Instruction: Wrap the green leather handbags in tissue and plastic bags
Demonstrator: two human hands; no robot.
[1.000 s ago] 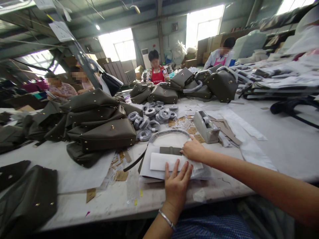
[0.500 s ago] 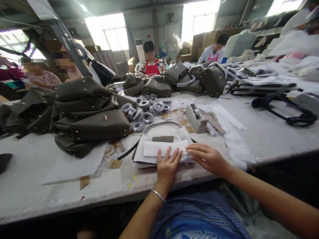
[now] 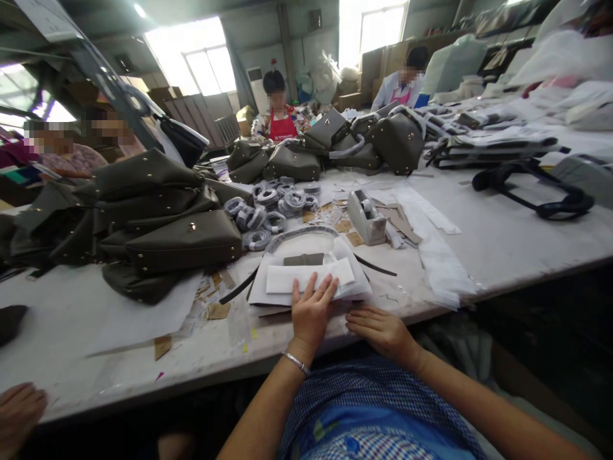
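Note:
My left hand lies open with spread fingers on a folded white sheet. The sheet rests on a flat bag covered in white paper. A dark olive piece shows just above the sheet. The bag's wrapped handle arches at the far side, and a dark strap sticks out on the right. At the table's front edge, right of the bag, my right hand rests low, apart from it, fingers stretched out close together. What lies under those fingers is hidden.
Olive handbags are piled on the left, with wrapped coils beside them. A grey tape dispenser stands beyond the bag. White strips and a black headset-like frame lie right. Another person's hand is at lower left.
My right hand has moved off the bag's right side, down to the table edge. The right strap now shows. Another person's hand has appeared at lower left. My left hand stays on the sheet.

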